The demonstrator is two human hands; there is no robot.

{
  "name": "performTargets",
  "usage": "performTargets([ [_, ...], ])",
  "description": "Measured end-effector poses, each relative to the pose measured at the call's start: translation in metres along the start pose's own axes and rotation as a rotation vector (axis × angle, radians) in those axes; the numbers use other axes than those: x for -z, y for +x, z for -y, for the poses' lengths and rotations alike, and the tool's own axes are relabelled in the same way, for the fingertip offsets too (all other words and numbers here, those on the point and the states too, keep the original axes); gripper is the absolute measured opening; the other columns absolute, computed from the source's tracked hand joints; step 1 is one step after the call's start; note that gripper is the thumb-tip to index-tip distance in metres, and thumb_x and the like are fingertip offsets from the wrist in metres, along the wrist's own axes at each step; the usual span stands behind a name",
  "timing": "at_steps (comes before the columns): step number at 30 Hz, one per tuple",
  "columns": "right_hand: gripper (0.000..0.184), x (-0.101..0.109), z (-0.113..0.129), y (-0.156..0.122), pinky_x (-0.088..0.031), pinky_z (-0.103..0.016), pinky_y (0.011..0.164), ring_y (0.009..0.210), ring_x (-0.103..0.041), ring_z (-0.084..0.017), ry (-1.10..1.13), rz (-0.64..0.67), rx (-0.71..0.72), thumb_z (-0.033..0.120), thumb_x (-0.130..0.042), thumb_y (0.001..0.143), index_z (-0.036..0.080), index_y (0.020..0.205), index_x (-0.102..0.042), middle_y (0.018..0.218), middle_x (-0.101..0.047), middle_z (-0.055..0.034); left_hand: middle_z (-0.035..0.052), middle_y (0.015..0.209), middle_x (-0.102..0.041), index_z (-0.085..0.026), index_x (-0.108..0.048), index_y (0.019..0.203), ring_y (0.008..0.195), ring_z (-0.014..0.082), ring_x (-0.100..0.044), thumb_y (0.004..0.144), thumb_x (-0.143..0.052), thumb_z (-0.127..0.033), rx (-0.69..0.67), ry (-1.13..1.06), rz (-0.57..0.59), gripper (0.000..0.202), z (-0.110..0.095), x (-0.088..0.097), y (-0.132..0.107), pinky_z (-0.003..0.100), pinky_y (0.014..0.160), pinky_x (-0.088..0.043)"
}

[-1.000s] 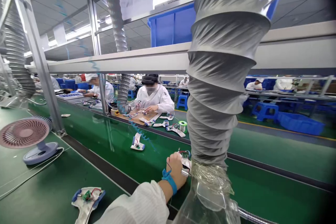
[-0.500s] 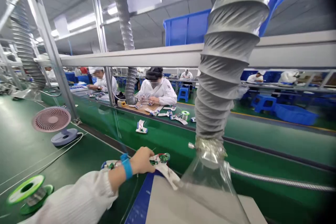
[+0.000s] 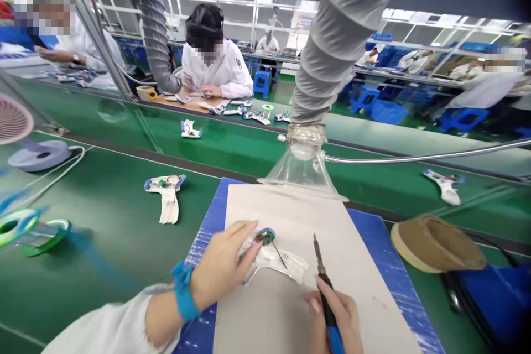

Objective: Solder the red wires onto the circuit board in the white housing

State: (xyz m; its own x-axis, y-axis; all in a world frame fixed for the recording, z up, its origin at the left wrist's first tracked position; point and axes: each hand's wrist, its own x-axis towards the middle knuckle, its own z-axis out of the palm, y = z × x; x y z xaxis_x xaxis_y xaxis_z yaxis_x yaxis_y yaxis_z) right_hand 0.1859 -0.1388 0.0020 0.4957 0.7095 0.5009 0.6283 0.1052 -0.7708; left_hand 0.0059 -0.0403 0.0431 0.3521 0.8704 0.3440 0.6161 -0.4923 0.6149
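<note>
A white gun-shaped plastic housing half lies on the beige board. A small green circuit board and a dark red wire sit in its wide end. My left hand, with a blue band at the wrist, grips that wide end between thumb and fingers and partly hides it. To the right, my right hand is closed around a soldering iron with a black and blue handle. Its tip points up and away, apart from the housing.
A clear fume hood on a grey duct hangs behind the beige board. Another housing half and a solder wire spool lie left. A tape roll is at right. Across the green conveyor belt, a person works.
My left hand has brought the housing from beyond the beige board's far left edge onto it. My right hand with the soldering iron has come into view. The view has tilted down.
</note>
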Motion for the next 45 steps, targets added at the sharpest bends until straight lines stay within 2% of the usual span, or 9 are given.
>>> performTargets([
  [5,0.039,-0.005,0.007,0.001,-0.043,-0.027,0.081,0.093,-0.061,-0.015,-0.085,0.092,-0.14,0.056,-0.048,0.093,0.024,0.11,-0.064,0.099,-0.059,-0.0025,0.0086,0.101,-0.074,-0.015,-0.071,0.103,0.1,0.0258,-0.063,0.068,-0.084,-0.028,0.051,-0.132,0.219,0.04,0.008,-0.017,0.042,0.039,0.093,-0.052],
  [8,0.037,-0.006,0.006,0.001,-0.045,-0.027,0.081,0.089,-0.061,-0.014,-0.058,0.112,-0.157,0.054,-0.047,0.094,0.024,0.109,-0.064,0.096,-0.057,-0.0018,0.0041,0.078,-0.072,-0.017,-0.07,0.078,0.081,0.0203,-0.064,0.069,-0.082,-0.024,0.204,-0.148,0.082,0.017,0.012,-0.029,0.044,0.033,0.079,-0.052],
  [12,0.037,-0.006,0.004,0.003,-0.046,-0.028,0.078,0.087,-0.06,-0.016,-0.113,0.14,-0.11,0.052,-0.047,0.094,0.022,0.11,-0.064,0.094,-0.056,-0.0037,0.0016,0.072,-0.066,-0.016,-0.065,0.072,0.072,0.0174,-0.061,0.069,-0.081,-0.02,0.217,-0.109,-0.072,0.017,0.014,-0.035,0.037,0.029,0.069,-0.05],
  [15,0.04,-0.005,0.003,0.004,-0.046,-0.029,0.079,0.09,-0.058,-0.016,-0.168,0.144,-0.101,0.054,-0.047,0.094,0.022,0.112,-0.063,0.097,-0.055,-0.0048,0.0056,0.084,-0.071,-0.015,-0.068,0.087,0.084,0.0216,-0.064,0.07,-0.081,-0.025,0.116,-0.121,-0.059,0.023,0.016,-0.035,0.035,0.034,0.078,-0.052],
  [21,0.027,-0.001,0.001,0.003,-0.047,-0.032,0.084,0.095,-0.059,-0.017,-0.133,0.057,0.002,0.036,-0.053,0.094,0.019,0.112,-0.063,0.105,-0.063,-0.0084,0.0054,0.1,-0.075,-0.016,-0.051,0.132,0.09,0.0155,-0.067,0.096,-0.04,-0.009,-0.094,-0.187,-0.158,0.038,0.014,-0.016,0.017,0.029,0.084,-0.052],
  [29,0.02,-0.003,0.011,-0.01,-0.054,-0.03,0.075,0.075,-0.069,-0.016,-0.012,-0.025,0.008,0.028,-0.055,0.093,0.018,0.109,-0.063,0.08,-0.071,-0.0028,-0.0031,0.067,-0.069,-0.021,-0.067,0.084,0.057,0.0113,-0.063,0.096,-0.052,-0.022,-0.078,-0.385,0.299,0.019,-0.024,-0.013,-0.014,0.021,0.057,-0.047],
  [33,0.01,-0.004,0.02,-0.017,-0.051,-0.024,0.067,0.067,-0.065,-0.011,-0.08,-0.07,-0.066,0.029,-0.069,0.086,0.022,0.093,-0.066,0.081,-0.07,-0.0018,-0.0014,0.075,-0.073,-0.021,-0.071,0.089,0.063,0.0123,-0.065,0.096,-0.052,-0.02,-0.096,-0.449,0.345,0.02,-0.03,-0.015,-0.012,0.022,0.062,-0.049],
  [40,0.012,-0.001,0.027,-0.018,-0.05,-0.025,0.063,0.052,-0.058,-0.009,0.109,-0.08,-0.253,0.027,-0.066,0.086,0.019,0.096,-0.064,0.065,-0.062,0.0032,-0.0023,0.063,-0.068,-0.027,-0.074,0.078,0.072,0.0183,-0.058,0.09,-0.065,-0.027,-0.005,-0.259,0.363,0.014,-0.025,-0.006,-0.004,0.035,0.078,-0.046],
  [45,0.012,-0.004,0.026,-0.011,-0.05,-0.027,0.079,0.068,-0.065,-0.011,0.088,-0.151,-0.238,0.027,-0.061,0.09,0.021,0.1,-0.063,0.071,-0.067,0.0032,-0.0023,0.063,-0.066,-0.022,-0.073,0.073,0.061,0.0133,-0.055,0.089,-0.062,-0.023,0.11,-0.338,0.362,0.02,-0.015,0.003,0.001,0.025,0.059,-0.044],
])
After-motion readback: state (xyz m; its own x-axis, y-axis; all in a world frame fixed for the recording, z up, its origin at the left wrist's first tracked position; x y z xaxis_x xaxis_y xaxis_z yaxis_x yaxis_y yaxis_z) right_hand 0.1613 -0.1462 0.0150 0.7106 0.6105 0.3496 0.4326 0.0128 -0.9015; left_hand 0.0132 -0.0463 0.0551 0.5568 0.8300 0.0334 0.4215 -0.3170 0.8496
